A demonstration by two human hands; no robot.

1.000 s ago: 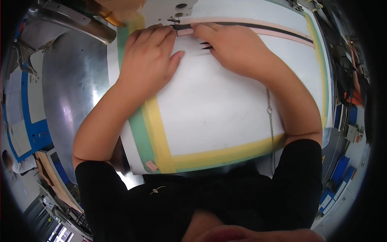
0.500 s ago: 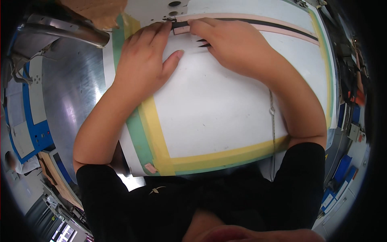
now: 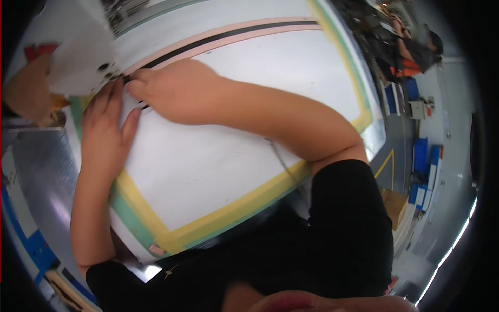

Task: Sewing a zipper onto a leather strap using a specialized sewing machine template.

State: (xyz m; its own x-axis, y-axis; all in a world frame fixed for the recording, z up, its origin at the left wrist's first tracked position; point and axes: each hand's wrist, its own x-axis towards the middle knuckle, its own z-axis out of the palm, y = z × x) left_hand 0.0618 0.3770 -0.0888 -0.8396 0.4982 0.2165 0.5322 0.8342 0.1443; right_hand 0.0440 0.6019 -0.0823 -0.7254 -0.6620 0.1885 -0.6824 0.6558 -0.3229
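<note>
A black strip [image 3: 228, 34] runs between two pink bands [image 3: 260, 32] across the far part of a white sheet [image 3: 223, 156]. My left hand [image 3: 106, 119] lies flat at the strip's left end, fingers stretched forward and thumb apart. Against its fingertips, my right hand [image 3: 179, 91] is closed, with thumb and index finger bent down at the strip's end. The dark point of slim black tweezers [image 3: 145, 107] sticks out below the right fingers; the rest is hidden in the hand. Whether those fingertips also pinch the strip I cannot tell.
Yellow tape [image 3: 234, 210] and green tape [image 3: 127, 216] border the sheet. Left of my hands stand a machine plate with holes [image 3: 86, 49] and a brown paper piece [image 3: 26, 88]. A thin chain [image 3: 280, 158] hangs by my right forearm. Another person [image 3: 416, 52] is at the far right.
The whole view has swung, so the sheet appears tilted and farther left. My right hand has come closer to my left fingertips along the strip. My left hand stays at the strip's end.
</note>
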